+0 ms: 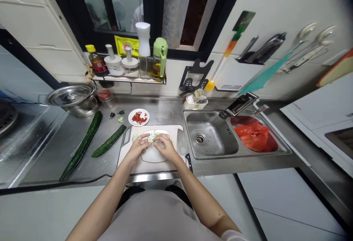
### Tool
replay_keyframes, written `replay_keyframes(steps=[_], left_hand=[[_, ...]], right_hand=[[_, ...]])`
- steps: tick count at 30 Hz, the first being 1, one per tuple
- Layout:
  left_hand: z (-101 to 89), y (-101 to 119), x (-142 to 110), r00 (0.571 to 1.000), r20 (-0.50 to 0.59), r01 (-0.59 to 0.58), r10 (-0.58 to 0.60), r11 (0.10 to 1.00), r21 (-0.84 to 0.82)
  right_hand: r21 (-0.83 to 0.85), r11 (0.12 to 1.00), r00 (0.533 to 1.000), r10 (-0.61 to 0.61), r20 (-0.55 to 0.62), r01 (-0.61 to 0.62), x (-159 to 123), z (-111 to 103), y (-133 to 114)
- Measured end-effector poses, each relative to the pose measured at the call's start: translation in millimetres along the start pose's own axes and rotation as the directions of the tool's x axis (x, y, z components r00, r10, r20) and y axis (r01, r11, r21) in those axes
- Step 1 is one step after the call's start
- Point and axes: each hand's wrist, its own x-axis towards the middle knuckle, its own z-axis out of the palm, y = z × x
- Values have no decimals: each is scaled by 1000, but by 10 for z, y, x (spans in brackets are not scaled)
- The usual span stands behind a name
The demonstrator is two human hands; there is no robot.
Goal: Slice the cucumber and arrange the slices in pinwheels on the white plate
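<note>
Both my hands meet over a white plate (151, 155) that lies on a pale cutting board (168, 130). My left hand (138, 146) and my right hand (163, 145) have their fingers pinched together around thin cucumber slices (154, 133) at the plate's far rim. More slices lie on the board by my left fingers. A cleaver (182, 143) rests flat on the board's right side, its handle toward me.
Two whole cucumbers (82, 143) (109, 140) lie left of the board. A small dish of chopped red chilli (139, 117) sits behind it. A lidded steel pot (73, 99) stands far left. A double sink (211, 138) with a red basin (255, 138) is on the right.
</note>
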Motion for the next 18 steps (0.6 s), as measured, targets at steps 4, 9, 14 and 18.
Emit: replay_keyframes(steps=[4, 9, 14, 18], left_hand=[[-10, -13, 20, 999, -4, -46, 46, 998, 51], [-19, -41, 36, 987, 12, -161, 161, 982, 102], [-19, -78, 36, 974, 35, -226, 224, 964, 142], [-20, -84, 29, 970, 46, -244, 239, 956, 163]], right_hand=[[-6, 999, 999, -36, 30, 37, 10, 8, 37], [29, 999, 999, -38, 31, 37, 15, 36, 59], [60, 998, 999, 28, 34, -30, 11, 61, 42], [91, 990, 993, 107, 56, -112, 1, 70, 24]])
